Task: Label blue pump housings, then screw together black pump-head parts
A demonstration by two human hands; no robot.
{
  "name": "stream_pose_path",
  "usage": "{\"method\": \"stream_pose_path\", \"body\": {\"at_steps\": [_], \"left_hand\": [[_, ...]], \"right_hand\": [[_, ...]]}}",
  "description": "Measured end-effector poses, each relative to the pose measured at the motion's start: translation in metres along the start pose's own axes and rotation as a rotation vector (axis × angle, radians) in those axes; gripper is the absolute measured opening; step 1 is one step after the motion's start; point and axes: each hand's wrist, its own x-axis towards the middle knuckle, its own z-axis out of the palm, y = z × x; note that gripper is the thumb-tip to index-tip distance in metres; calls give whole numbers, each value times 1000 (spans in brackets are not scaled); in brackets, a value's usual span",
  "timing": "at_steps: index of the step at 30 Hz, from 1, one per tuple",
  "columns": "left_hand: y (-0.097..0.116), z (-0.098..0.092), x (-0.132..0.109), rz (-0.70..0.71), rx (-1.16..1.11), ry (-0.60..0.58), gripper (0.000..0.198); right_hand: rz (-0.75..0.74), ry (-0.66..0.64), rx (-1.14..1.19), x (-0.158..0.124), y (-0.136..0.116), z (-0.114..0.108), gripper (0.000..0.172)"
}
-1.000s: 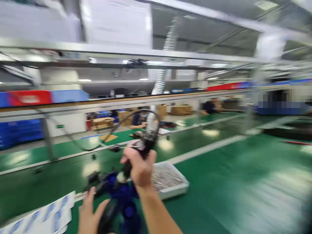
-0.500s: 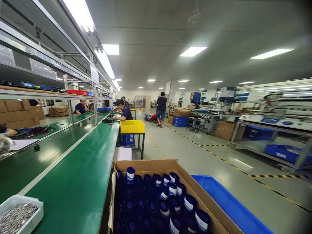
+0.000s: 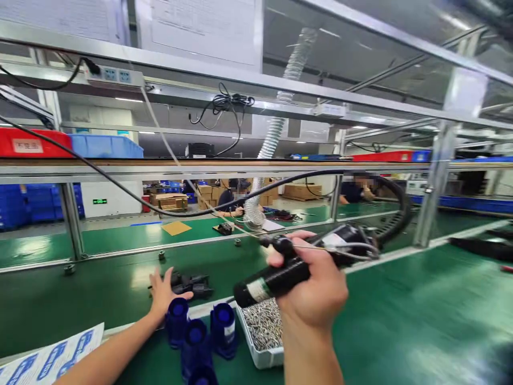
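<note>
My right hand [image 3: 315,283] is wrapped round a black electric screwdriver [image 3: 276,280], which is held in the air with its tip pointing left. A cable runs from its rear end. My left hand [image 3: 162,291] reaches over the bench with its fingers spread, beside a small pile of black plastic parts [image 3: 194,286]; I cannot tell whether it touches them. Several dark blue cup-shaped parts [image 3: 195,334] stand in front of that hand. Below the screwdriver sits a white tray [image 3: 266,359] full of small metal screws [image 3: 262,323].
A printed white and blue sheet [image 3: 54,355] lies at the lower left. Above the bench runs a metal-framed shelf [image 3: 240,168] with a red bin [image 3: 34,144] and a light blue bin [image 3: 106,145]. A hose [image 3: 274,131] hangs down. Two people sit beyond the bench.
The view has swung left, from the aisle and a cardboard box of blue parts to the bench. Both hands have come into view, the right one holding the electric screwdriver.
</note>
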Motion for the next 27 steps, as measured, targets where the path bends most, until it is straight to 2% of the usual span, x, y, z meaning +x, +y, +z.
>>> {"method": "stream_pose_path", "body": {"at_steps": [2, 5, 7, 10, 13, 17, 19, 22, 24, 27], "left_hand": [[16, 26, 16, 30, -21, -23, 111], [40, 57, 44, 108, -55, -54, 113], [49, 68, 63, 198, -76, -80, 109], [58, 71, 82, 402, -91, -115, 97], [68, 66, 84, 770, -86, -199, 77], [87, 59, 79, 1401, -54, -464, 52], [99, 60, 80, 1600, -25, -559, 43], [114, 69, 88, 1696, 29, -600, 44], [121, 79, 95, 1666, 58, -600, 47], [126, 91, 107, 1546, 78, -599, 45]], "right_hand": [[8, 36, 53, 4, -1, -2, 20], [-26, 0, 32, 1, 1, -4, 16], [-39, -28, 6, -1, 5, -3, 15], [-37, -59, -30, -3, 10, 0, 15], [-53, -72, -51, -2, 13, 0, 16], [-68, -83, -85, 3, 20, -7, 18], [-85, -87, -98, 8, 23, -12, 18], [-118, -91, -125, 15, 25, -18, 19], [-128, -74, -132, 19, 25, -20, 21], [-123, -51, -139, 19, 24, -21, 23]]}}
